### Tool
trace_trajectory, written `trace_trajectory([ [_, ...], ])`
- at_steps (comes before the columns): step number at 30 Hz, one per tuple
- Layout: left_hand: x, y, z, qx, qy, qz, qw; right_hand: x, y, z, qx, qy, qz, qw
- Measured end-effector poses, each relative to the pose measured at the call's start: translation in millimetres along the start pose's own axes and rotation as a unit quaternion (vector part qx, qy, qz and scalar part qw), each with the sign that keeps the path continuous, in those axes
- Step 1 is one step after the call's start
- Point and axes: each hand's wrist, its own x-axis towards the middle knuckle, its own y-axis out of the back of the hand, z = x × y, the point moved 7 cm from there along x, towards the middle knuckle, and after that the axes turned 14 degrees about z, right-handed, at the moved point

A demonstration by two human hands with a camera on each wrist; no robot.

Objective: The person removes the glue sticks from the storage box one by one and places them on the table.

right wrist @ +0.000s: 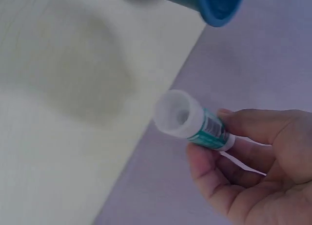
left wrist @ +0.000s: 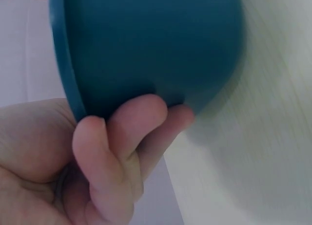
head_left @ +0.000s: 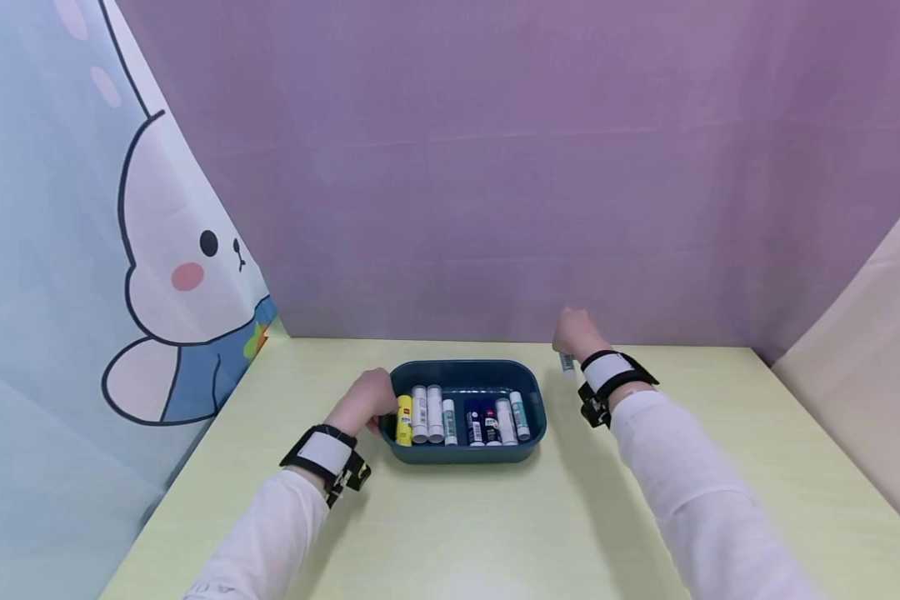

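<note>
A dark teal plastic bin (head_left: 461,454) stands on the table with several glue sticks inside: a yellow one (head_left: 404,421), white ones (head_left: 435,414), dark blue ones (head_left: 474,423) and a white-and-teal one (head_left: 520,417). My left hand (head_left: 367,398) grips the bin's left end. In the left wrist view, its curled fingers (left wrist: 139,120) lie against the outer wall (left wrist: 151,49); the thumb tip is hidden. Right of the bin, my right hand (head_left: 576,333) is raised above the table. It pinches a white-and-teal glue stick (right wrist: 209,130) between thumb and fingers, its hollow white end pointing away from the palm.
The pale yellow-green table (head_left: 450,525) runs back to a purple cloth wall (head_left: 510,183). A light blue cloth (head_left: 37,333) with a cartoon rabbit hangs at the left, and a pale cloth (head_left: 870,333) at the right. Each wrist wears a strapped camera (head_left: 598,404).
</note>
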Motion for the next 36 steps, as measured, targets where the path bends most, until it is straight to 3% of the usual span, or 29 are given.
trace_trajectory([
  [7,-1.0,0.1,-3.7,-0.001,0.009,0.005,0.9999,6.9,-31,14,0.027,-0.013,0.026,0.9992],
  [14,-3.7,-0.1,-4.1,-0.001,0.006,0.006,1.0,5.6,-60,28,0.025,-0.027,0.025,0.999],
  [25,-4.8,-1.5,-3.9,-0.005,0.012,0.002,0.9999,6.9,-70,48,0.043,-0.033,0.068,0.9962],
  [36,-5.4,-0.3,-5.7,0.0,0.012,0.006,0.9999,7.2,-80,52,0.025,-0.027,0.069,0.997],
])
